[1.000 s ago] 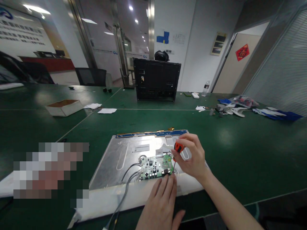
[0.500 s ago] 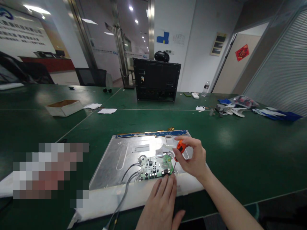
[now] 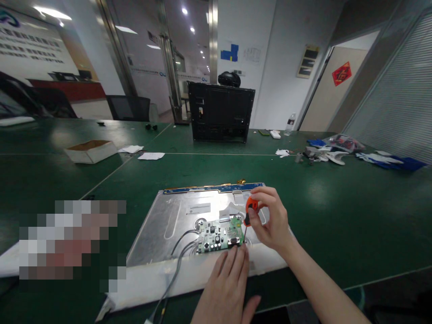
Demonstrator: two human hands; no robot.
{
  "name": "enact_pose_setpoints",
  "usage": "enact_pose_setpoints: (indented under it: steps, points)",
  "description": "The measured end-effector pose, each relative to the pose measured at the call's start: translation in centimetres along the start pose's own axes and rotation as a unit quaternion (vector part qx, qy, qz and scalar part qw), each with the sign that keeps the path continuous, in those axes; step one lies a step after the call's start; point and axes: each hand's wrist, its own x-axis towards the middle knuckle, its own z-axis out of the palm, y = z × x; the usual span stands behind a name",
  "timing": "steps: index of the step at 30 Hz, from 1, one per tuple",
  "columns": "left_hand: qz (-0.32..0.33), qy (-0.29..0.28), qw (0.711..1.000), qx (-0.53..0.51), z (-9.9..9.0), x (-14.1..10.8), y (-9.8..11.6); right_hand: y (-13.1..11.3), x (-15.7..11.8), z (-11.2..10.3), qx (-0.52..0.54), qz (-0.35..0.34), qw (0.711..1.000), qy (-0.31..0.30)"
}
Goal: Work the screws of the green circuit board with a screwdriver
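A metal-backed display panel [image 3: 155, 234] lies flat in front of me, with a green circuit board [image 3: 219, 235] on its back. My right hand [image 3: 272, 216] grips an orange and black screwdriver [image 3: 250, 210], its thin shaft pointing down at the board's lower right corner. My left hand [image 3: 224, 283] rests flat, fingers stretched out, its fingertips at the board's lower edge. Dark cables [image 3: 180, 258] run from the board's left side towards the near edge. Along the panel's far edge runs a blue circuit strip [image 3: 216, 188].
Beyond the panel stands a black monitor housing [image 3: 221, 112]. An open white box [image 3: 90, 152] and paper sheets [image 3: 151, 156] are to the left. Gloves and a plastic bag [image 3: 344, 142] lie at the right, near a water bottle [image 3: 289, 124]. A blurred patch hides part of the left side.
My right hand has shifted its fingers around the screwdriver handle, which now stands more upright. The shaft tip stays at the same corner, and my left hand has not moved.
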Motion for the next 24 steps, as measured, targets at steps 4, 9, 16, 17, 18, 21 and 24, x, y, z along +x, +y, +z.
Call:
enact_pose_setpoints:
  steps: [4, 9, 16, 17, 18, 21, 24]
  points:
    - [-0.002, 0.003, 1.0, -0.004, 0.14, -0.03, 0.03, -0.14, 0.04, -0.07, -0.004, 0.002, 1.0, -0.004]
    - [-0.008, -0.001, 1.0, -0.015, 0.0, 0.06, 0.12, 0.0, 0.14, 0.17, 0.001, -0.007, 1.0, 0.023]
    - [-0.002, -0.003, 1.0, -0.005, -0.03, 0.14, 0.11, -0.02, 0.02, 0.17, -0.013, -0.025, 0.999, 0.032]
    - [-0.003, -0.004, 1.0, -0.005, -0.04, 0.14, 0.11, -0.08, -0.01, 0.11, -0.013, -0.023, 0.999, 0.029]
    - [-0.003, -0.005, 1.0, -0.007, -0.05, 0.15, 0.11, -0.13, -0.04, 0.04, -0.011, -0.021, 0.999, 0.025]
    - [-0.008, -0.011, 1.0, -0.012, -0.15, 0.19, 0.1, -0.19, -0.02, -0.1, 0.002, -0.016, 1.0, 0.009]
    - [-0.006, -0.014, 1.0, -0.012, -0.21, 0.2, 0.1, -0.1, 0.04, -0.08, 0.002, -0.015, 1.0, 0.012]
